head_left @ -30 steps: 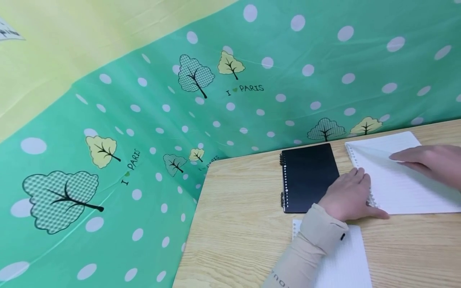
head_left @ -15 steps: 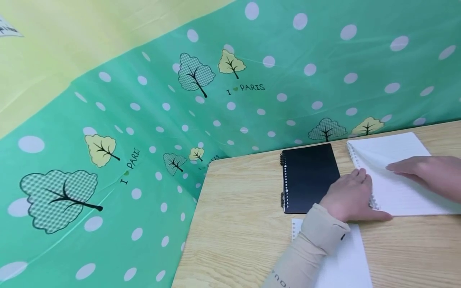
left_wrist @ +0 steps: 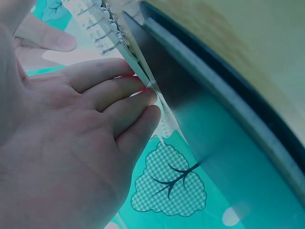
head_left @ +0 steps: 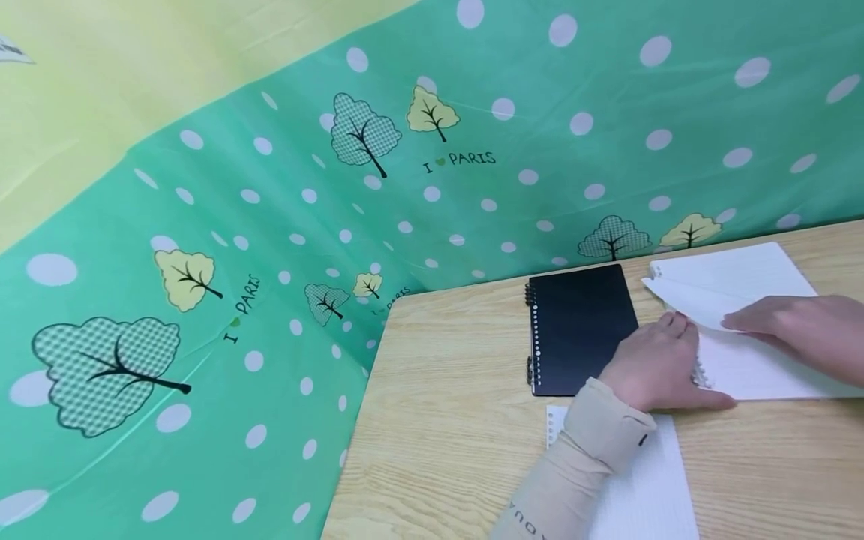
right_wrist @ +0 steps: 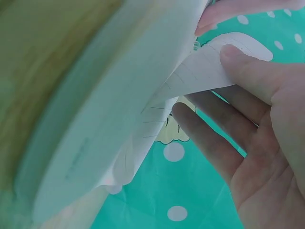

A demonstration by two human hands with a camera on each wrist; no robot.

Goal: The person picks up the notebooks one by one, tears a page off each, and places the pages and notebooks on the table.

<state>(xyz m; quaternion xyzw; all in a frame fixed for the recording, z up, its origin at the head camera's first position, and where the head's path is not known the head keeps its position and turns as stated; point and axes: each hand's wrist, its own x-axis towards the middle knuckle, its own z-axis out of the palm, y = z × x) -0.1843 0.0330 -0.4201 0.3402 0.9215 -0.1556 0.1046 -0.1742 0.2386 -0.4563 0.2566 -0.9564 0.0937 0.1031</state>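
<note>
A loose-leaf notebook opened to white lined pages (head_left: 756, 379) lies at the right of the table in the head view. My left hand (head_left: 655, 367) rests along its ring binding (head_left: 700, 375), fingers extended and thumb spread at the near corner. In the left wrist view, that hand's straight fingers (left_wrist: 128, 88) lie against the binding edge. With thumb and fingers my right hand (head_left: 796, 330) pinches a sheet of paper (head_left: 691, 301). The sheet's upper left corner is lifted off the rings. In the right wrist view the sheet (right_wrist: 205, 69) bends up under the thumb.
A black ring notebook cover (head_left: 580, 330) lies just left of my left hand. A loose sheet with punched holes (head_left: 648, 487) lies below it, partly under the left sleeve (head_left: 574, 465). A green patterned cloth (head_left: 472, 217) hangs behind the wooden table (head_left: 439, 420).
My right hand has moved slightly down and left with the sheet. The sheet's upper left corner has come up off the rings. My left hand stays on the binding.
</note>
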